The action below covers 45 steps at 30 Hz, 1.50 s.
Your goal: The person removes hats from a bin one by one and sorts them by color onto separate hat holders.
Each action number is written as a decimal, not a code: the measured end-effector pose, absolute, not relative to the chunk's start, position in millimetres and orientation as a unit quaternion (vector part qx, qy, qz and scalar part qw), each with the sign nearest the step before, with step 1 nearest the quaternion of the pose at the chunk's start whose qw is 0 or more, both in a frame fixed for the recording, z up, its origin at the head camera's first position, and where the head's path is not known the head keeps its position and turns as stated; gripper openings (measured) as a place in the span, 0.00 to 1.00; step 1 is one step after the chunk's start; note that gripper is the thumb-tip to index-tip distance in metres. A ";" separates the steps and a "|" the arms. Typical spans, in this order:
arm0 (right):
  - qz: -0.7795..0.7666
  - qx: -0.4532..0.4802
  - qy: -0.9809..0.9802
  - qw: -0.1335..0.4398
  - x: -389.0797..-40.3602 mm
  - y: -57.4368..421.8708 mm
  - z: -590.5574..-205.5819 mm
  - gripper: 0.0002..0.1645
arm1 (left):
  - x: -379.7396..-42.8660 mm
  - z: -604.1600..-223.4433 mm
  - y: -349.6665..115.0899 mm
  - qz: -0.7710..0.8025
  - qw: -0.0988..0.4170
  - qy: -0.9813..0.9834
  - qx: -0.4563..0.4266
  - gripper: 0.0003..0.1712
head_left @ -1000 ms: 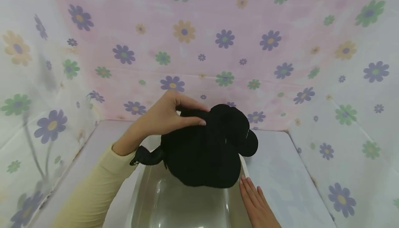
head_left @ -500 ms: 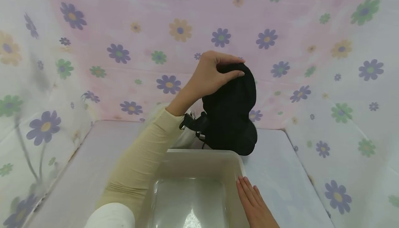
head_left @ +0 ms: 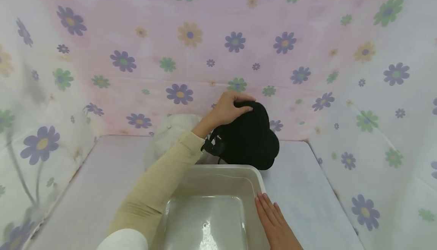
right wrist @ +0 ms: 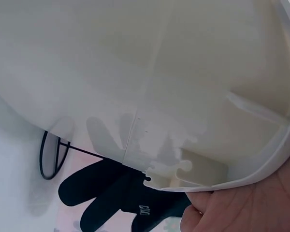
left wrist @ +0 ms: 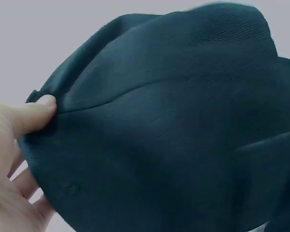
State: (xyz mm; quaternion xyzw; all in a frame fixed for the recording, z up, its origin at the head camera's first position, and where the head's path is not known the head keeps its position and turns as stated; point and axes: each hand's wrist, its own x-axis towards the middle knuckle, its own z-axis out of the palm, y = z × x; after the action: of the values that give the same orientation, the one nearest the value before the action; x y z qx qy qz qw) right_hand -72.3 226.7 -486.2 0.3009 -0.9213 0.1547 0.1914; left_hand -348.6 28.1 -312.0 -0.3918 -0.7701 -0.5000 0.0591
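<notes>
My left hand (head_left: pixel 227 109) pinches the upper edge of a black cap (head_left: pixel 250 140) behind the bin's far rim. Its strap and metal buckle (head_left: pixel 214 145) hang by my wrist. In the left wrist view, the thumb (left wrist: pixel 41 113) presses on the dark cap fabric (left wrist: pixel 159 125), while the other fingers are partly hidden behind it. My right hand (head_left: pixel 276 219) lies with straight fingers against the right side of a beige plastic bin (head_left: pixel 218 181). In the right wrist view, the palm (right wrist: pixel 251 208) rests along the bin's rim (right wrist: pixel 261 176).
A white cap (head_left: pixel 174 134) stands behind the bin, left of the black one, partly hidden by my left sleeve. A thin black wire stand (right wrist: pixel 55 154) shows below the bin's edge in the right wrist view. Flower-patterned cloth (head_left: pixel 201 64) walls surround the pale table (head_left: pixel 300 193).
My left hand carried the black cap from above the bin to behind its far rim, first raising it, then lowering it. The right hand stayed at the bin's side.
</notes>
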 end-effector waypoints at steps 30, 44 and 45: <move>0.179 0.221 -0.951 0.122 -62.4 214.5 -472.3 0.70 | -327.9 -376.8 17.2 -0.383 -0.008 -0.851 -0.359 0.36; 0.221 0.178 -0.959 -0.004 -61.9 215.3 -455.0 0.71 | -308.8 -360.7 5.8 -0.661 -0.091 -0.740 -0.083 0.31; 0.240 0.175 -0.954 -0.035 -63.0 218.8 -449.1 0.70 | -308.6 -360.1 5.4 -0.673 -0.098 -0.730 -0.067 0.31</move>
State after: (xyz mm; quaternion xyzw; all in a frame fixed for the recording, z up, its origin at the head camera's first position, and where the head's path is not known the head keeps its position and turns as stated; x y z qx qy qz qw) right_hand -63.0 218.8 -449.1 0.1746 -0.9542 0.2404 -0.0354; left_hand -308.6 5.4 -360.1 -0.0666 -0.7296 -0.6735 -0.0985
